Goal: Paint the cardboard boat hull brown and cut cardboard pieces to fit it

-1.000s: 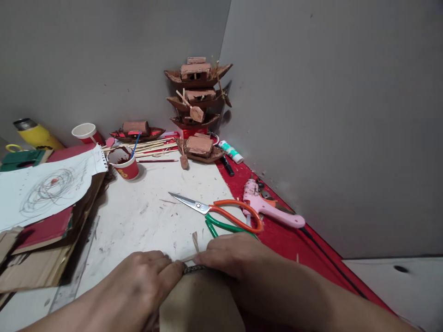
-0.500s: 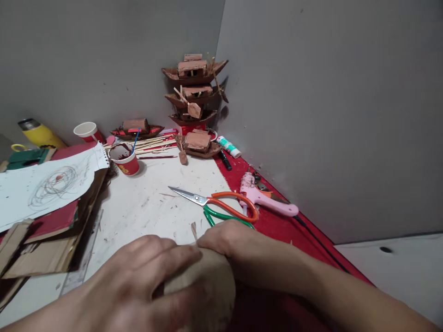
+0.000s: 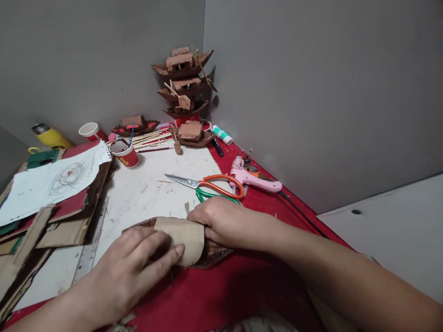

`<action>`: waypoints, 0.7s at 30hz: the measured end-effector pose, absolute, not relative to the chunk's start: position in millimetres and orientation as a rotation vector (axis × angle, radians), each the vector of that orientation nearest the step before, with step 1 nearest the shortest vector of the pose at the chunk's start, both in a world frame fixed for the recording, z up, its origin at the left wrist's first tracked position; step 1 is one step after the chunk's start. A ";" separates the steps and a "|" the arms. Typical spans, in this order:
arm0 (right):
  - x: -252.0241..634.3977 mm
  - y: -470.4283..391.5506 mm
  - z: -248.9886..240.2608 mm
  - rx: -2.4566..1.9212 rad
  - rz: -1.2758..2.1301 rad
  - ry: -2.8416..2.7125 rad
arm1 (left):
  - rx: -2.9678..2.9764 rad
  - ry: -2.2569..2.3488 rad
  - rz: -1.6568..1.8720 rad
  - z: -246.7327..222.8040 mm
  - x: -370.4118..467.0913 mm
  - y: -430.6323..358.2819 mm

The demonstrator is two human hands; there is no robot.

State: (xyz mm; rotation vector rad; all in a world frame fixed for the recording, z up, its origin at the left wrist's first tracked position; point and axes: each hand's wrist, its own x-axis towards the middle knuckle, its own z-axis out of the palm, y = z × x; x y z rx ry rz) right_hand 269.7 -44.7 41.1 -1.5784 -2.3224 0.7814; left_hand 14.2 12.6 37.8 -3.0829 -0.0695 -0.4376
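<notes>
A curved tan cardboard piece (image 3: 185, 240) sits over the middle of a dark brown model boat (image 3: 216, 253), near the table's front edge. My left hand (image 3: 133, 263) grips the cardboard's left side, its thumb lying across the front face. At the cardboard's right end, my right hand (image 3: 219, 221) is closed with its fingers curled behind and under the edge; its fingertips are hidden. A small tan strip (image 3: 187, 210) stands out by that hand, and I cannot tell if it is held. Just beyond lie scissors (image 3: 197, 183) with orange and green handles.
A pink glue gun (image 3: 254, 177) lies at right with its cord. Brown model boats (image 3: 183, 83) are stacked in the corner; another boat (image 3: 194, 133) stands in front. A red paint cup (image 3: 126, 157) holds a blue stick. Cardboard sheets (image 3: 65, 235) and a drawing (image 3: 51, 184) lie at left.
The cardboard has gone lower and away from me, onto the boat, which now shows beneath it. My left hand has moved left and its thumb now shows. The camera view has shifted.
</notes>
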 end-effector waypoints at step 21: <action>262.0 -55.8 47.9 -1.633 0.485 -2.517 | -3.091 -0.293 -0.759 -0.4 9.7 11.9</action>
